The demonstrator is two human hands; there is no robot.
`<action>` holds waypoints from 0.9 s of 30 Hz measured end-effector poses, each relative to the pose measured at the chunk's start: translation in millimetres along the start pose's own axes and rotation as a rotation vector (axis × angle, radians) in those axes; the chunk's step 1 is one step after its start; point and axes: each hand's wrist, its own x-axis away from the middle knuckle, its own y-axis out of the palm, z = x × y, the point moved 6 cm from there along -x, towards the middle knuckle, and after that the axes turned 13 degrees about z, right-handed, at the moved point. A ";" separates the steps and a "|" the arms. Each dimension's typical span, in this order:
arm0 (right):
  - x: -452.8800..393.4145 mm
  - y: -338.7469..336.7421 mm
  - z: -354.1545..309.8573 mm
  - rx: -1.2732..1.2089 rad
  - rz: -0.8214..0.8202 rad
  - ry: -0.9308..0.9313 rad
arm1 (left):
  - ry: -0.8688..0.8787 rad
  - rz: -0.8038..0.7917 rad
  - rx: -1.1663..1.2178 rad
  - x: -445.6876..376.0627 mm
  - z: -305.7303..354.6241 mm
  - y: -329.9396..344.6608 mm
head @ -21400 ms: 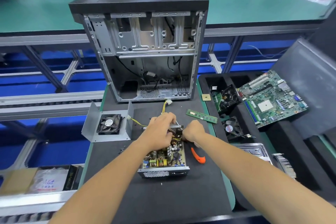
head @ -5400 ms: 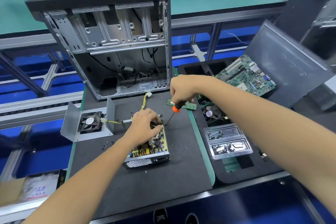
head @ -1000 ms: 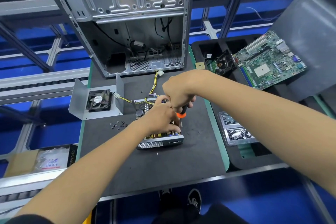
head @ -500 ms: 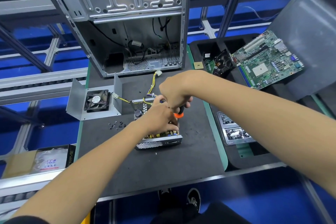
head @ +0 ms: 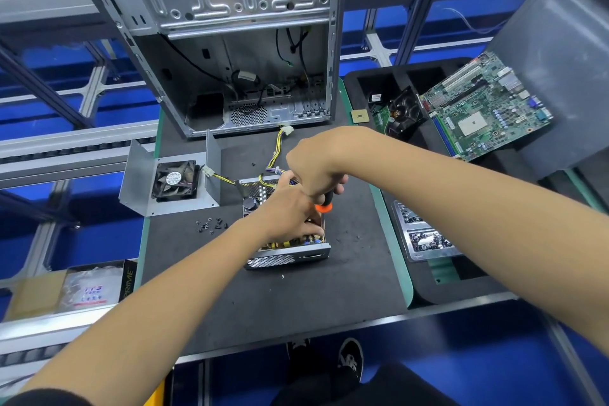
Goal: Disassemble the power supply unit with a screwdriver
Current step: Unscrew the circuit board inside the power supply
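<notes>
Unscrewing the board inside the open power supply unit (head: 286, 254) mid-tabletop: my right hand (head: 316, 168) grips the screwdriver (head: 324, 204) upright, my left hand (head: 290, 217) presses the board, curl unclear. Next move, I judge: lift the freed screw out.

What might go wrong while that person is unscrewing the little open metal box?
The screwdriver is driven down beside the left hand resting on the power supply unit; a slip might jab those fingers or the exposed board. The loose screws lie unboxed on the black mat and may roll away or be swept off by an arm.
</notes>
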 end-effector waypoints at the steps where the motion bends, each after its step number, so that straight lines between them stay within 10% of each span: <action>1: -0.5 0.3 -0.1 0.002 0.000 -0.001 | -0.004 0.000 0.006 -0.1 0.3 -0.1; 10: 5.4 -1.0 -15.8 0.096 0.050 -0.071 | -0.113 -0.056 0.188 3.5 -3.0 3.6; 18: 13.2 3.7 -46.9 0.163 0.078 -0.143 | -0.444 -0.473 0.347 19.8 -20.6 33.8; 27: 12.7 -0.2 -21.9 -0.125 -0.061 0.042 | -0.218 -0.032 0.373 9.1 4.1 0.1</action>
